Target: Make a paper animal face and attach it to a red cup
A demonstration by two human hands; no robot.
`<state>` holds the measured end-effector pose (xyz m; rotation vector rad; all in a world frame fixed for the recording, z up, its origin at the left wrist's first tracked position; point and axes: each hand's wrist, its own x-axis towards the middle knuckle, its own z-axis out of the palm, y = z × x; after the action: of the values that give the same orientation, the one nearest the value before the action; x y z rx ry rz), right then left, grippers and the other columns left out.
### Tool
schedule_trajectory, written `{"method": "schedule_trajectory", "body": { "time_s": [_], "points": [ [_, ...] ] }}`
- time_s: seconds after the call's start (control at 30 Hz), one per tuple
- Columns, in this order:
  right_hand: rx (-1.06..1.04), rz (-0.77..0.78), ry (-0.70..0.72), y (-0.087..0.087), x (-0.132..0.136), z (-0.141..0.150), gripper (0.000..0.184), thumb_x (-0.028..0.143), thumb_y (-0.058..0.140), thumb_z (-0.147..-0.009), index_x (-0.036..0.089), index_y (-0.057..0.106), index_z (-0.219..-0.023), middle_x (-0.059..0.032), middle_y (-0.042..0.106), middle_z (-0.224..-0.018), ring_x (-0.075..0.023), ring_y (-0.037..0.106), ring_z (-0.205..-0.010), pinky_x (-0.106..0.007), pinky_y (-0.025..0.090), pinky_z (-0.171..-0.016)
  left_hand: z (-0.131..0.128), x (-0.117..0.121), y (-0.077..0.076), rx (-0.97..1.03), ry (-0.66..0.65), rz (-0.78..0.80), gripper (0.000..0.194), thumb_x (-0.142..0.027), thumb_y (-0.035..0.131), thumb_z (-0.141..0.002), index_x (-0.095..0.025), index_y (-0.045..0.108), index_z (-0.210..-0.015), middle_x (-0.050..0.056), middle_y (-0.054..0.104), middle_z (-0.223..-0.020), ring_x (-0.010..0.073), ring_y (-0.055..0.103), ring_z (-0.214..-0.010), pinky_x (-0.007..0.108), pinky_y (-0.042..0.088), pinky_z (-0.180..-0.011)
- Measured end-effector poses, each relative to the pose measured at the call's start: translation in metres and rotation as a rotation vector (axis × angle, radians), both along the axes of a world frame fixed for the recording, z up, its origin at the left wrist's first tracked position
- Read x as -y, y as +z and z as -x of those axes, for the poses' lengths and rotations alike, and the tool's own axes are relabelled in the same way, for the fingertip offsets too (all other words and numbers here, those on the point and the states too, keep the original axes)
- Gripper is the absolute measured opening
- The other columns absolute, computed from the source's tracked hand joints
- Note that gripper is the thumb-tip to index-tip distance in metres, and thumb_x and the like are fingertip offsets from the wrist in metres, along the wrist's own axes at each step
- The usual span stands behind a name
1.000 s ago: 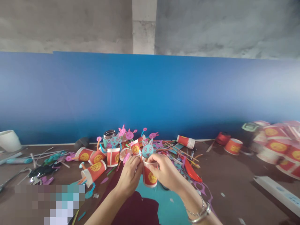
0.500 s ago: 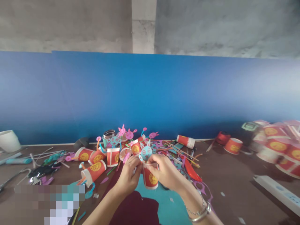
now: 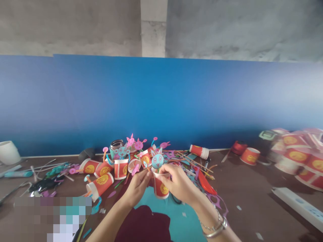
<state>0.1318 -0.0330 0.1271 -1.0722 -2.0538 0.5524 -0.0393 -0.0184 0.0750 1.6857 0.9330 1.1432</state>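
Observation:
A red paper cup [image 3: 160,189] with a yellow round print stands upright between my hands. Above its rim rises a light-blue paper cat face [image 3: 157,160] with pointed ears and pink-outlined eyes. My right hand [image 3: 178,181] grips the cup by its rim, thumb on the outside and some fingers hidden behind or inside it. My left hand [image 3: 138,186] is closed at the cup's left rim, pinching a thin orange strip [image 3: 148,168] tipped with a small blue paper piece. Whether the strip touches the cup I cannot tell. Below lies a teal paper sheet [image 3: 180,215].
Decorated red cups [image 3: 102,184] lie and stand to the left, by an open flask [image 3: 116,144]. Wooden sticks [image 3: 195,163], paper scraps and a red-handled tool [image 3: 207,183] are heaped at right. Farther right are a white power strip [image 3: 299,206] and stacked cups [image 3: 297,156].
The cup has risen slightly and moved a little left in view. My left fingers have drawn away from the cup's front, and the orange strip between them now shows.

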Motion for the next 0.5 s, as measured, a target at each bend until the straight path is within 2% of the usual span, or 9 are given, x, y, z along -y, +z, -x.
{"method": "schedule_trajectory", "body": {
  "time_s": [0.1, 0.3, 0.5],
  "points": [
    [-0.018, 0.002, 0.001, 0.0004, 0.0002, 0.0001, 0.016, 0.021, 0.051, -0.085, 0.017, 0.054, -0.069, 0.001, 0.061, -0.068, -0.0115, 0.056, -0.065, -0.021, 0.04, -0.061, 0.0005, 0.0016, -0.0015, -0.05, 0.031, -0.07, 0.034, -0.044, 0.039, -0.089, -0.016, 0.053, -0.075, -0.001, 0.048, -0.067, 0.0106, 0.04, -0.06, 0.022, 0.034, -0.056],
    [-0.006, -0.015, 0.016, -0.0019, 0.0003, 0.0024, 0.014, 0.02, 0.051, -0.085, 0.017, 0.055, -0.071, 0.0006, 0.063, -0.071, -0.0117, 0.057, -0.067, -0.021, 0.04, -0.063, 0.0008, 0.0046, -0.0002, -0.174, 0.128, -0.225, 0.028, -0.035, 0.036, -0.092, -0.018, 0.051, -0.074, 0.0, 0.05, -0.069, 0.0128, 0.046, -0.065, 0.023, 0.036, -0.061],
    [-0.016, -0.003, 0.029, -0.0049, 0.0007, 0.0035, 0.012, 0.017, 0.051, -0.084, 0.018, 0.055, -0.073, -0.0002, 0.064, -0.073, -0.0124, 0.058, -0.069, -0.021, 0.041, -0.063, -0.0008, 0.006, -0.0025, -0.329, 0.352, -0.35, 0.025, -0.029, 0.04, -0.089, -0.02, 0.043, -0.066, -0.001, 0.048, -0.065, 0.0144, 0.046, -0.062, 0.025, 0.035, -0.059]
  ]
}}
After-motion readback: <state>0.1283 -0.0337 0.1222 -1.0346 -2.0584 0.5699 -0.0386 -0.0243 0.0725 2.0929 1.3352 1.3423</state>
